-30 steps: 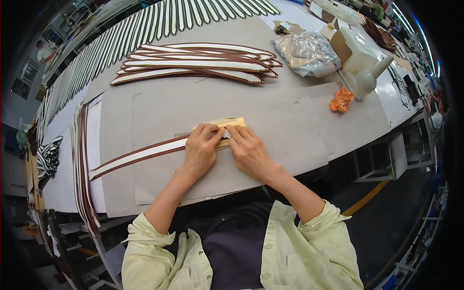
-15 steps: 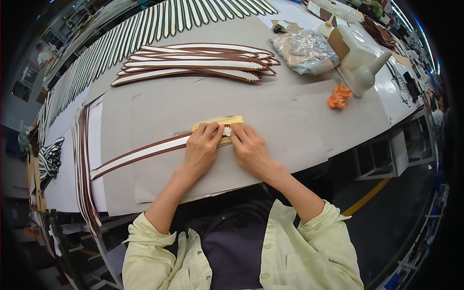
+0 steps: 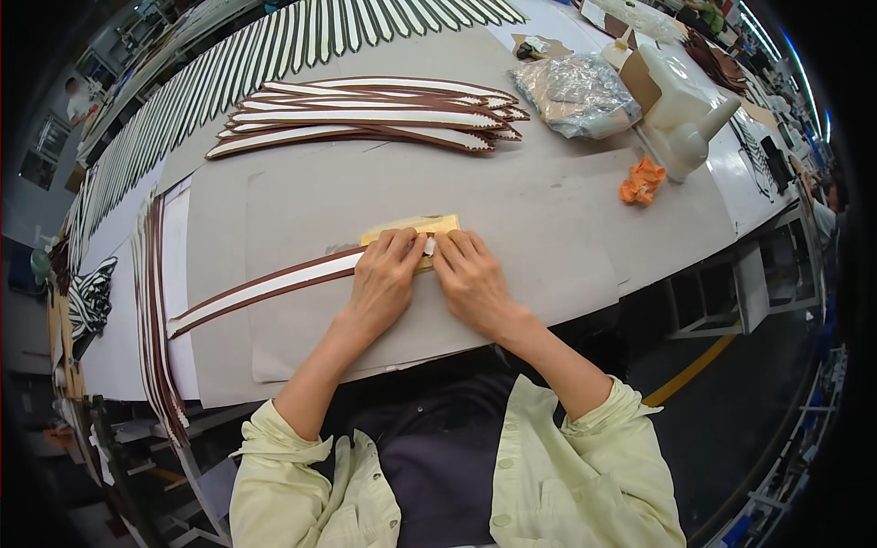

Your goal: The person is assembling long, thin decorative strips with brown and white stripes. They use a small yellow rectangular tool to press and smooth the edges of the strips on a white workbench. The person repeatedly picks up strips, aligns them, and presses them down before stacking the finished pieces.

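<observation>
A brown strap with a white centre band (image 3: 283, 287) lies across the grey board and runs under my left hand (image 3: 385, 274). That hand is closed on the strap near its right end. Close beside it, my right hand (image 3: 472, 281) pinches the strap's tip, where a bit of white shows between the fingertips. Beneath both hands sits a yellow block (image 3: 411, 228), largely covered by them. The exact hold at the tip is hidden by my fingers.
Beyond my hands lies a pile of similar brown-and-white straps (image 3: 365, 117). More straps hang over the table's left edge (image 3: 163, 310). At right are an orange crumpled piece (image 3: 642, 182), a clear plastic bag (image 3: 577, 96) and a whitish bottle (image 3: 681, 137). Dark-edged strips (image 3: 301, 41) line the back.
My hands stay at the strap's tip with almost the same grip. The whole view has shifted very slightly; nothing is let go.
</observation>
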A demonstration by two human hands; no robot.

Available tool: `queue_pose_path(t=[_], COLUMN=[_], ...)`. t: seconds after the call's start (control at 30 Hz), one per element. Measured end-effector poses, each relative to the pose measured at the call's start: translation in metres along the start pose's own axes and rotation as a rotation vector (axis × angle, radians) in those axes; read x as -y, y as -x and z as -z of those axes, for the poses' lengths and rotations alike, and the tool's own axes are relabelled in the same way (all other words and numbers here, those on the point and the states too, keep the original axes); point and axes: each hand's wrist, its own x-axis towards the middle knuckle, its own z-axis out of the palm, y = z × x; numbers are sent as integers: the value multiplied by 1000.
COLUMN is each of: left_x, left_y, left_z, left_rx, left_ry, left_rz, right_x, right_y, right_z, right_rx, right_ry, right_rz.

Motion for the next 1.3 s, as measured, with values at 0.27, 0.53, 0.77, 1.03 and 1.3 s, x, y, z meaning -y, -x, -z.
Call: queue_pose_path(t=[0.27,0.53,0.77,1.03,1.3], left_x=[-4,1,-28,-30,-30], left_y=[-2,18,42,26,22], left_z=[1,21,27,32,21], left_rx=[-57,50,68,165,108], left_ry=[-14,124,43,-38,59], left_rz=[-16,66,118,75,105], right_x=[-4,-6,-4,-7,-14], right_y=[-1,-2,-12,-14,-15], right_z=[-2,-1,-1,-11,-16], right_rx=[8,-70,-39,-94,-63], right_ry=[-59,-209,-365,-376,-383], right_rz=[41,-86,-273,-296,-275])
